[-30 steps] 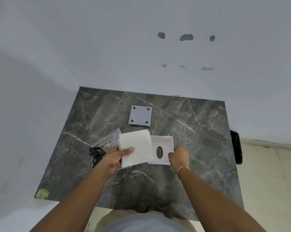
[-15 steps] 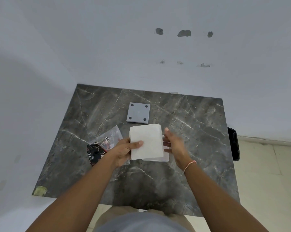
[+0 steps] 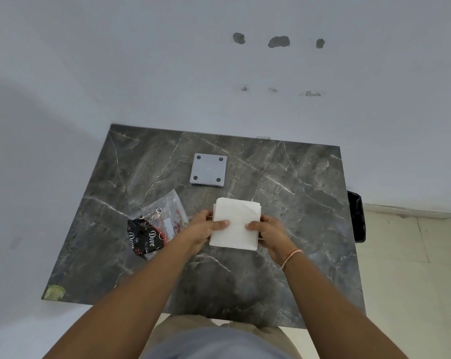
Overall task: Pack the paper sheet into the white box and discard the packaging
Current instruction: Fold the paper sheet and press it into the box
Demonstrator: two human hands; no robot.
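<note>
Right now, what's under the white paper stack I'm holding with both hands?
The white paper stack covers nearly everything beneath. Only thin dark slivers show at its sides by the left hand and right hand. No white box can be seen; the dark marble table surrounds it.

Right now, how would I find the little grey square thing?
Start at the dark marble table. The grey square plate lies flat beyond both hands, nearer the wall. Unlike the white paper stack and crinkly wrapper, it has four dark corner dots.
</note>
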